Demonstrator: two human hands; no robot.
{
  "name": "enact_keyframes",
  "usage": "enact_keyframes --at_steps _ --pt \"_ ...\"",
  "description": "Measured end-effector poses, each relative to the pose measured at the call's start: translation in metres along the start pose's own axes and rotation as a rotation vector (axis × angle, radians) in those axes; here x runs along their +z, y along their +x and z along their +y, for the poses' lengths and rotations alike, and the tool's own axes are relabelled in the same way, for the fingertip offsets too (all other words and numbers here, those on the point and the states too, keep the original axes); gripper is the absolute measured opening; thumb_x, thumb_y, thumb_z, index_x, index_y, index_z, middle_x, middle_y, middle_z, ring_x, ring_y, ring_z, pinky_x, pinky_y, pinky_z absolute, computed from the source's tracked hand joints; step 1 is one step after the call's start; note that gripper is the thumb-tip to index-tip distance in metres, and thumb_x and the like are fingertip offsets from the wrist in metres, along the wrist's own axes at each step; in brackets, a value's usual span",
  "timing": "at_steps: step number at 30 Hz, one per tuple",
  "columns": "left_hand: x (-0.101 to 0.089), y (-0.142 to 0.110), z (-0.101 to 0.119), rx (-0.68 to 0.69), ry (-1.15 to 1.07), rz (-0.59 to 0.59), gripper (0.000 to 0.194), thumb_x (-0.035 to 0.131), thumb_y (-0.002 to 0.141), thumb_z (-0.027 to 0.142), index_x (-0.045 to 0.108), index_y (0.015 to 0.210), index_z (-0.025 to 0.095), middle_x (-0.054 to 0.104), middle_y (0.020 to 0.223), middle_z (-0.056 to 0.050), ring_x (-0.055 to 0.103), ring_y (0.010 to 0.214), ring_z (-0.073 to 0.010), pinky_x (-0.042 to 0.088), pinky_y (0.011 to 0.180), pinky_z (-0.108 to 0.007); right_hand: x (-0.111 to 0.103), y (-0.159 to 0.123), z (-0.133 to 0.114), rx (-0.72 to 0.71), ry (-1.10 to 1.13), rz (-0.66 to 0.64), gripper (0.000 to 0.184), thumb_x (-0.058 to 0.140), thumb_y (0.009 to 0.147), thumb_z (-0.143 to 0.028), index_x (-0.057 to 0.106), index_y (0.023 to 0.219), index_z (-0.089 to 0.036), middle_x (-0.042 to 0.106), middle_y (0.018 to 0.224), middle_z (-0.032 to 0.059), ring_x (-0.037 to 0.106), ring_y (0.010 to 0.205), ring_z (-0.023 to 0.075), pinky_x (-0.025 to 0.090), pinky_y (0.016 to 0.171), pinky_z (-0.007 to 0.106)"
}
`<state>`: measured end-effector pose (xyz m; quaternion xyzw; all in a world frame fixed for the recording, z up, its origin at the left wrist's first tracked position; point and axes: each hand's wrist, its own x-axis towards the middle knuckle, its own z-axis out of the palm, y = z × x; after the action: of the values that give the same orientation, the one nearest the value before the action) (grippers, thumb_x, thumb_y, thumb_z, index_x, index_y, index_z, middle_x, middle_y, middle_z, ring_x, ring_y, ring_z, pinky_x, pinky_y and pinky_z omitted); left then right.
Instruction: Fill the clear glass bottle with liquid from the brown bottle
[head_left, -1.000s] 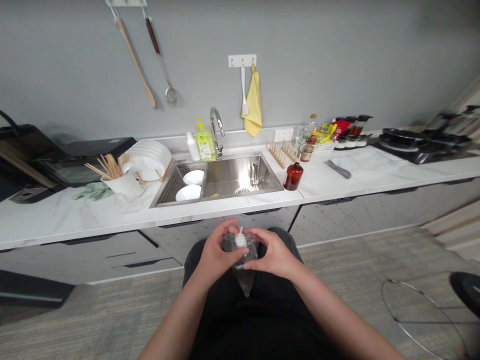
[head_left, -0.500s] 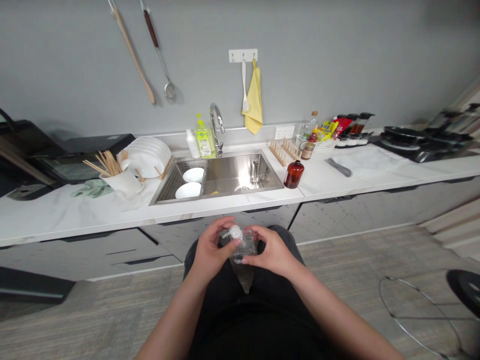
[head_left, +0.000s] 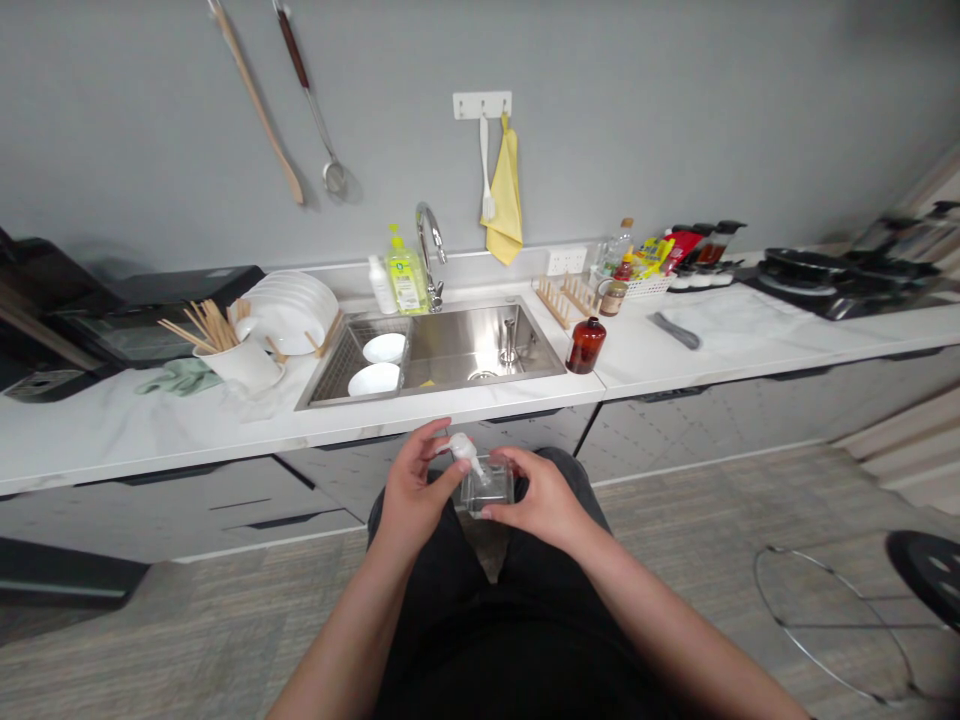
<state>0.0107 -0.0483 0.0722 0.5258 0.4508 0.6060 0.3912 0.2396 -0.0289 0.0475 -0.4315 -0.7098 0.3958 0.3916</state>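
My right hand [head_left: 541, 492] is closed around the side of a clear square bottle [head_left: 491, 488] held over my lap. A white pump head [head_left: 460, 446] sits between the thumb and fingers of my left hand [head_left: 417, 485]. The pump tilts, and its pale stem slants down toward the bottle's upper left. Whether the stem's lower end is inside the bottle or only in front of it, I cannot tell. On the counter beyond, an amber bottle [head_left: 586, 346] without a visible pump stands right of the sink.
Ahead runs the white counter [head_left: 450, 405], its front edge just beyond my hands. A steel sink [head_left: 469, 350] has two white bowls [head_left: 375, 379] at its left. Chopsticks in a holder [head_left: 241, 364] and stacked plates [head_left: 296, 310] stand left; a grey cloth strip [head_left: 675, 331] lies right.
My left hand has shifted slightly left and up with the pump head, which now tilts more and shows its stem. My right hand still holds the clear bottle.
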Motion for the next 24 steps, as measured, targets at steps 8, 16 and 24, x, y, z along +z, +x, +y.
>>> enact_keyframes --at_steps 8,16,24 --pt "-0.004 -0.001 -0.005 0.032 0.014 0.006 0.074 0.095 0.093 0.041 0.066 0.159 0.026 0.085 0.116 -0.007 0.083 0.117 -0.0275 0.062 0.113 -0.044 0.001 0.0 0.006 -0.001 0.01 0.019 0.077 0.108 0.068 -0.028 0.077 0.139 -0.023 0.087 0.136 0.0136 0.084 0.124 0.0368 0.066 0.11 0.055" --pt "-0.034 -0.006 0.01 0.108 0.353 -0.031 0.032 0.092 0.095 0.037 0.089 0.125 0.026 0.088 0.117 -0.009 0.078 0.101 -0.0247 0.061 0.093 -0.037 0.007 -0.001 0.01 -0.057 -0.096 0.036 0.075 0.105 0.07 -0.027 0.079 0.14 -0.025 0.087 0.133 0.0107 0.085 0.119 0.0366 0.067 0.111 0.056" --pt "-0.082 0.003 0.01 -0.019 -0.016 0.181 0.035 0.104 0.081 0.038 0.085 0.106 0.021 0.088 0.108 -0.009 0.08 0.096 -0.022 0.063 0.092 -0.033 0.03 0.013 0.027 -0.061 -0.095 0.074 0.069 0.102 0.071 -0.029 0.081 0.136 -0.025 0.087 0.132 0.0123 0.085 0.117 0.0386 0.067 0.112 0.059"
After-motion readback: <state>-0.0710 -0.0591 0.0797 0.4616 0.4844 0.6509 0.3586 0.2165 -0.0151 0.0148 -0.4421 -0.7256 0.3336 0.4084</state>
